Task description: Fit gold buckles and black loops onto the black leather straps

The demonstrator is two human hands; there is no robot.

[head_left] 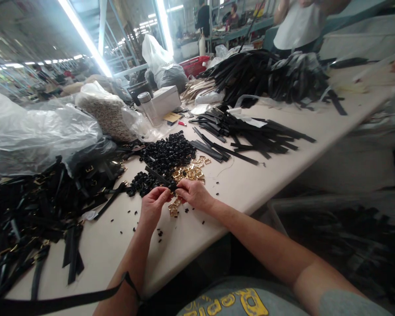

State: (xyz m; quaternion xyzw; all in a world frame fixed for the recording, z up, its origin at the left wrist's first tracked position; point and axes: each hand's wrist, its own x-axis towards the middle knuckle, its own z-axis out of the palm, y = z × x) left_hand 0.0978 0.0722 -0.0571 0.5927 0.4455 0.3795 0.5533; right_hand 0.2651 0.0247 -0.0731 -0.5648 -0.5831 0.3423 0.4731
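My left hand point(153, 205) and my right hand point(195, 194) meet just above the pale table point(250, 184), both pinched on one black strap point(156, 174) that slants up and to the left from my fingers. A small gold buckle point(173, 210) lies just below my fingers. A heap of gold buckles point(191, 171) sits right behind my hands. Beyond it lies a pile of small black loops point(163, 158).
Finished black straps with gold buckles point(36, 206) heap at the left under clear plastic bags point(36, 131). Cut black straps point(243, 131) spread at the centre right, a larger pile point(270, 74) behind. A white box point(164, 100) and jar point(148, 107) stand farther back. A person in white point(296, 22) stands at the far end.
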